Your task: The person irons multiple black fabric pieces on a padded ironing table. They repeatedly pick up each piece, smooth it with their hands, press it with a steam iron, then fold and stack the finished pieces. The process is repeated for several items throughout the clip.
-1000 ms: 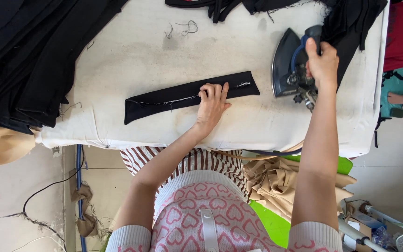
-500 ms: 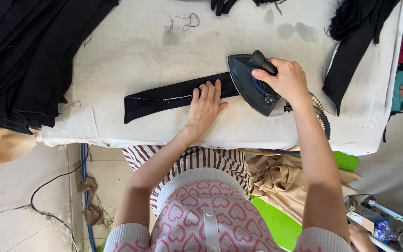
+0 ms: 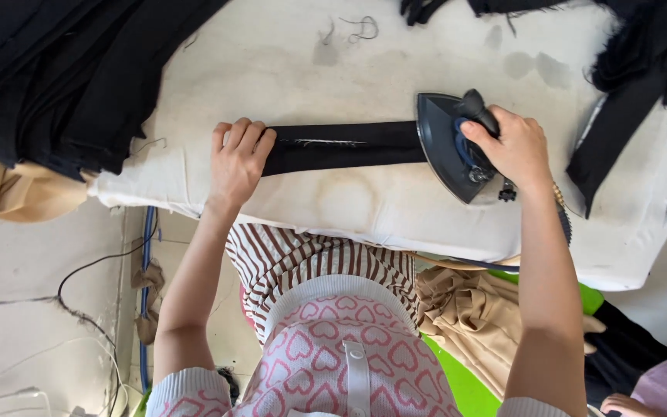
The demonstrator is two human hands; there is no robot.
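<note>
A long black fabric strip [image 3: 341, 145] lies flat across the white padded ironing table [image 3: 395, 62]. My left hand [image 3: 238, 161] presses down on the strip's left end, fingers spread flat. My right hand [image 3: 508, 147] grips the handle of a dark iron [image 3: 446, 144], which rests on the strip's right end with its tip pointing left.
A big pile of black cloth [image 3: 63, 69] covers the table's left side, with tan fabric [image 3: 9, 193] hanging below it. More black pieces [image 3: 634, 85] drape over the right edge. Tan cloth [image 3: 472, 316] and cables [image 3: 86, 286] lie on the floor.
My right hand carried the iron from the table's right side onto the strip. My left hand slid from the strip's middle to its left end.
</note>
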